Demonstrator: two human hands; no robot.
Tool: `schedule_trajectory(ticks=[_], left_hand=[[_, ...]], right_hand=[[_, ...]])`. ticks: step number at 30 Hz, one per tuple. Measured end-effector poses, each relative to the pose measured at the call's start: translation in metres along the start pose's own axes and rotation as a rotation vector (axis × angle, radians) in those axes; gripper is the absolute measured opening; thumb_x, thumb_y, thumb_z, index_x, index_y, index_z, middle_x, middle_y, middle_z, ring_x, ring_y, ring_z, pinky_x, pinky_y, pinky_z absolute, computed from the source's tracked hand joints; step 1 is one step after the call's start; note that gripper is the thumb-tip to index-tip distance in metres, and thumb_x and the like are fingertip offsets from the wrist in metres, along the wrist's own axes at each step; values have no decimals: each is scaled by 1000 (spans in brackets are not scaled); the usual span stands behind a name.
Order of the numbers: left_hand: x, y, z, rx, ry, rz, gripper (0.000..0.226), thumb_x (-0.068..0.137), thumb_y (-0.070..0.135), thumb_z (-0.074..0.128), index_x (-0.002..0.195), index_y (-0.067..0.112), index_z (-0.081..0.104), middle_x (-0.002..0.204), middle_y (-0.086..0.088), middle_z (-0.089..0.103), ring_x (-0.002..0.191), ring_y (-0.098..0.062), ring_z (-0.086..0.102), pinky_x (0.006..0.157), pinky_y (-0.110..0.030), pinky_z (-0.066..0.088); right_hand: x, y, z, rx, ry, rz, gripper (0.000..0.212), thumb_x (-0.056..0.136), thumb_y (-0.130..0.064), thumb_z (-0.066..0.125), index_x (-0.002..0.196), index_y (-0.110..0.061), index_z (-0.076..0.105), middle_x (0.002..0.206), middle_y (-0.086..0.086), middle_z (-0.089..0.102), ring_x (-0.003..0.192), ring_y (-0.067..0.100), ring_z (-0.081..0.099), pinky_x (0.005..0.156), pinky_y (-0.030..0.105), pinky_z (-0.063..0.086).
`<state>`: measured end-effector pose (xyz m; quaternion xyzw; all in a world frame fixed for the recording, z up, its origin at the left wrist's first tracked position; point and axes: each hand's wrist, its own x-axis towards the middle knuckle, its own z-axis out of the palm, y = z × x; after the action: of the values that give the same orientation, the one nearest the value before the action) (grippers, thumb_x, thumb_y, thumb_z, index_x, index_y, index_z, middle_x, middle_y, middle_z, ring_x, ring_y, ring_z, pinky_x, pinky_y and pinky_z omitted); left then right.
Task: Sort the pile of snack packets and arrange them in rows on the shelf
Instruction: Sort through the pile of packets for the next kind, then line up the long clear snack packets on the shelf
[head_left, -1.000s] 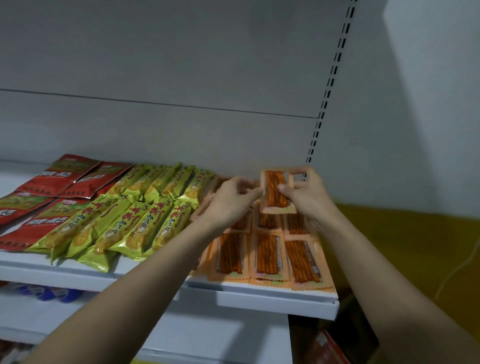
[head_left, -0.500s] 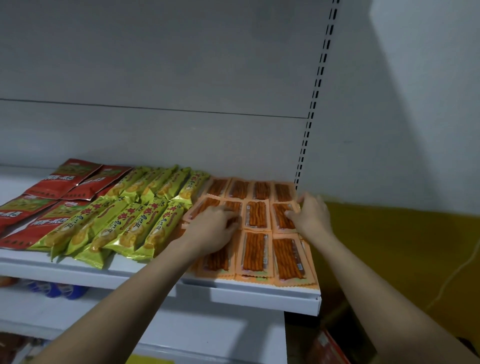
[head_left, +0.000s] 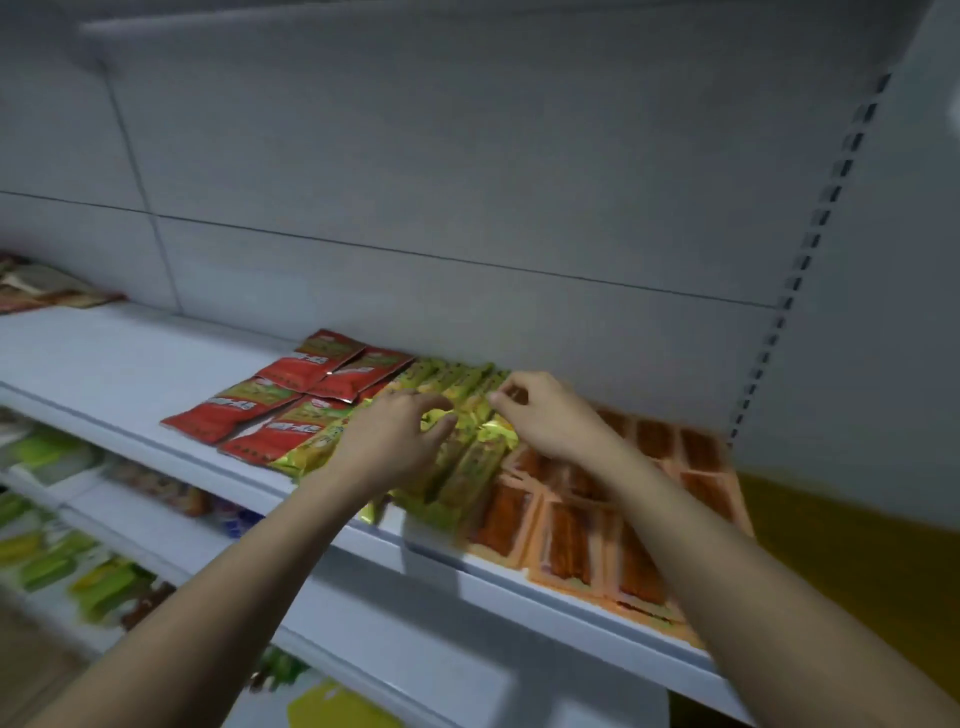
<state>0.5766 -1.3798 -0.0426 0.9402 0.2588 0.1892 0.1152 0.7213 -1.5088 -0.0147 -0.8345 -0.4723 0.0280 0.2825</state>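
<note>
1. Nearest, the shelf (head_left: 156, 431) edge runs from near right to far left; the orange packets (head_left: 571, 535) lie flat along it at the right in neat rows, probably so each kind keeps its own block.
2. Just left of them the green packets (head_left: 467, 467) lie side by side in two rows, front and back.
3. The left hand (head_left: 387, 441) hovers over the front green row with fingers loosely curled; the blur hides whether this grip has hold of a packet, so I cannot tell.
4. The right hand (head_left: 545, 415) reaches over the back green row, thumb and forefinger drawn close as if to pinch a packet end; contact is unclear.
5. Farther left, the red packets (head_left: 291, 400) sit in rows towards the back wall.
</note>
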Motion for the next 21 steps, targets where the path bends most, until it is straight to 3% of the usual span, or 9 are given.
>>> schedule_trajectory(ticks=[4,7,10,15,21], left_hand=[[-21,-93,-51,16,58,-170,40,100,54,44,119,31,70,121,-2,70,111,-25,63,87,-40,52],[-41,-168,-91,47,50,-297,43,100,58,41,120,32,68,118,2,71,108,-23,63,84,-37,51],[-65,-246,-127,53,67,-396,46,99,62,39,122,34,66,123,5,68,108,-20,62,85,-36,52],[-110,-362,-174,45,116,-548,54,98,66,32,117,31,68,111,7,71,94,-15,65,81,-37,56],[-144,-478,-220,100,103,-683,46,99,65,38,120,34,65,96,9,72,79,-8,65,70,-36,59]], right_hand=[[38,-94,52,-35,-202,-127,35,97,-47,53,105,-19,72,110,8,71,103,28,65,84,35,51],[63,-173,103,-41,-235,-213,33,97,-47,52,92,-20,69,99,5,72,95,25,65,78,35,48],[84,-251,158,-18,-288,-270,32,96,-45,52,91,-18,68,91,2,70,87,23,63,76,37,50],[115,-362,232,-32,-327,-345,30,96,-44,49,99,-20,66,97,1,68,91,24,62,80,35,52],[154,-469,312,-33,-372,-439,27,95,-41,49,97,-20,67,97,1,68,91,25,62,77,35,52]])
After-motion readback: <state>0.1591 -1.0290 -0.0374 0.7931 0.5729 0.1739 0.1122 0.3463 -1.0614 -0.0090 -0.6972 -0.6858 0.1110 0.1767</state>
